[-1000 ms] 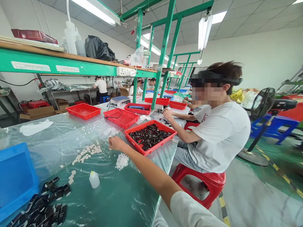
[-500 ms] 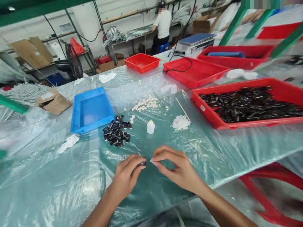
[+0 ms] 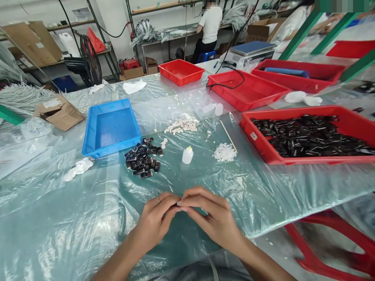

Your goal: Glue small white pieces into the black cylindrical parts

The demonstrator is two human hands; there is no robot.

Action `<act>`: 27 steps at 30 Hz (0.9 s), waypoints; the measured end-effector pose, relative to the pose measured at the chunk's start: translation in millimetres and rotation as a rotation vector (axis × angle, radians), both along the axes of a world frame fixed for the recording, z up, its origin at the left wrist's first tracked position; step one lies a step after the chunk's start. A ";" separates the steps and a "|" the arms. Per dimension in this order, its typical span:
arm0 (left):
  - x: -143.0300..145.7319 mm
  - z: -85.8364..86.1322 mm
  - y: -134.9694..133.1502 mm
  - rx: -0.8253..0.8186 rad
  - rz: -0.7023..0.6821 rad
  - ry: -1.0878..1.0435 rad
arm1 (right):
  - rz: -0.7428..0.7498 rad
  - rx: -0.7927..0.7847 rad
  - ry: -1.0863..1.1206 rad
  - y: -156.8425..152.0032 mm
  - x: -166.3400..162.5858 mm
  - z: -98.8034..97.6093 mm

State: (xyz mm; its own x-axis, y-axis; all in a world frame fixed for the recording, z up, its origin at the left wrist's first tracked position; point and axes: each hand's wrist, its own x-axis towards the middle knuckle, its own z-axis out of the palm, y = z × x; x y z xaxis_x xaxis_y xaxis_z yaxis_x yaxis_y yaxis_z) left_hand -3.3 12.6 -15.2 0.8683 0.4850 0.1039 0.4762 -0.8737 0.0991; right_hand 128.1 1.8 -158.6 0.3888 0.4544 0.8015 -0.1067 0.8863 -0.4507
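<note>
Plastic-covered table [image 3: 88, 226]; left hand [image 3: 154, 218] pinches dark piece [image 3: 176, 204], right hand [image 3: 216, 215] pinched against it

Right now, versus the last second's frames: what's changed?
The right hand came back from near the white heap, then moved left to meet the left hand at the small dark piece the left already held. Bottle and black pile stayed put.

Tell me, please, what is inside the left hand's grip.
Only a dark sliver of a small piece shows in the grip of the left hand, where the right hand meets it. The rest is covered, so its full shape cannot be seen.
</note>
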 end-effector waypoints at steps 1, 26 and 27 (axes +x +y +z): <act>-0.2 -1.6 0.2 -0.011 0.006 -0.031 | -0.006 0.015 0.015 0.5 -1.9 0.8; -9.6 3.1 8.2 -0.311 0.278 -0.003 | -0.301 -0.842 -0.463 190.2 152.7 -66.5; -10.6 2.7 8.3 -0.311 0.283 -0.006 | -0.304 -0.855 -0.481 193.6 149.0 -69.4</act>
State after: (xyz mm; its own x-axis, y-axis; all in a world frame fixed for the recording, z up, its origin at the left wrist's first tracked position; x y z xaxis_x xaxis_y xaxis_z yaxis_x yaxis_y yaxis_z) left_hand -13.9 20.9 -12.6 0.6963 0.7133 -0.0802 0.6916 -0.6368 0.3408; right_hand 277.1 195.4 -228.1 0.3059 0.8825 0.3573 0.4272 0.2081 -0.8799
